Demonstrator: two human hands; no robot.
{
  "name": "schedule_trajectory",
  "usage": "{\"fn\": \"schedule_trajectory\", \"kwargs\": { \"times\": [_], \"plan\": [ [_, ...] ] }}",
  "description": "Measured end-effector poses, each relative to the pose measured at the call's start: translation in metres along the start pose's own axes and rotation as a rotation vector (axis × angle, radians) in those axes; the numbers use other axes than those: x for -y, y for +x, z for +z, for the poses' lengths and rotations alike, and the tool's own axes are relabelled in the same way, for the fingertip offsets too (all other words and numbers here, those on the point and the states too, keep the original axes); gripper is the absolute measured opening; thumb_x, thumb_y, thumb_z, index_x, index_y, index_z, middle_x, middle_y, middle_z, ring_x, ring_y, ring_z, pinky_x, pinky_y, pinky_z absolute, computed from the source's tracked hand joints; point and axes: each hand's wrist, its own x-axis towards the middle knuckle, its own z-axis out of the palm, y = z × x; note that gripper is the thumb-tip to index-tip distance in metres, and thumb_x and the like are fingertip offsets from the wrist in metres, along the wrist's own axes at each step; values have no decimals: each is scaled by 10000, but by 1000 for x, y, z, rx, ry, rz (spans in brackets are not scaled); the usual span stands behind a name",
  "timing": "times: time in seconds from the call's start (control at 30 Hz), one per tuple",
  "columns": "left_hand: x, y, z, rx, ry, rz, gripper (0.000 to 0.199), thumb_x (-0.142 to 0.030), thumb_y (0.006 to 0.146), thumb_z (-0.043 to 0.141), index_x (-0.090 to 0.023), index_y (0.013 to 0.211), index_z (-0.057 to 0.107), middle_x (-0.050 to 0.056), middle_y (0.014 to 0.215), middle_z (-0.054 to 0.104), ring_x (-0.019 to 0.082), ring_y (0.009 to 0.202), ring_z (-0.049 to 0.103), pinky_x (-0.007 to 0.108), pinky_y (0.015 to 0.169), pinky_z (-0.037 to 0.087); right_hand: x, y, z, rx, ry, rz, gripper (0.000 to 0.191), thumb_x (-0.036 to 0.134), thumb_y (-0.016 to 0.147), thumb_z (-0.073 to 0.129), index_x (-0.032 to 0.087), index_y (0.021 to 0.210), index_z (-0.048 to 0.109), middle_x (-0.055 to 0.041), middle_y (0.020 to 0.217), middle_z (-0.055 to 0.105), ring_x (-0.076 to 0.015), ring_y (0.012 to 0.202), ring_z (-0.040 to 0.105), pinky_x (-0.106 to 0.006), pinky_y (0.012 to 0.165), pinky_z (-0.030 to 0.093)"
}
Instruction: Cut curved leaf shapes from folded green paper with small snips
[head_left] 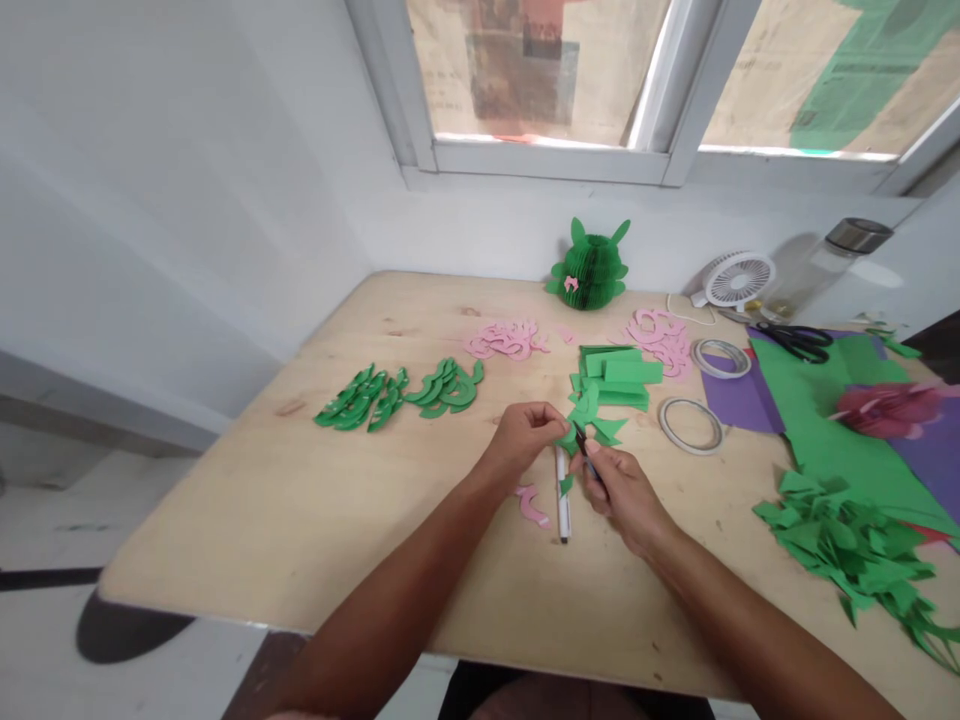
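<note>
My left hand [525, 434] is closed in a pinch on a small piece of green paper [568, 440] above the middle of the table. My right hand [621, 495] grips small dark scissors [580, 437], whose blades meet that paper. Beneath my hands lies a white marker pen [563, 500], with a green scrap [566, 485] on it. A curved pink paper piece [532, 507] rests left of the pen. Just beyond my hands is a stack of folded green paper strips [619, 375], with cut green scraps [609, 431] in front.
Green curved pieces [448, 388] and glossy green ones [360, 400] lie left; pink cutouts [504, 340] lie behind. A green honeycomb paper figure [592, 272] stands by the wall. Rightward are tape rolls [691, 427], black scissors [806, 343], a fan [739, 280], a bottle [817, 275] and green scraps [844, 540].
</note>
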Motion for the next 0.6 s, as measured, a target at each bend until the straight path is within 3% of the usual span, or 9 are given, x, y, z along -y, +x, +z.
{"fn": "schedule_trajectory", "kwargs": {
  "times": [0.6],
  "plan": [
    [-1,0,-2,20,-18,4,152,-285,583,639,-146,554,583,-15,552,542,109,572,470,238,596,370,2,0,0,-1,-24,-14,440,591,774,524,159,709,575,101,387,295,-53,338,177,-208,348,126]
  ]
}}
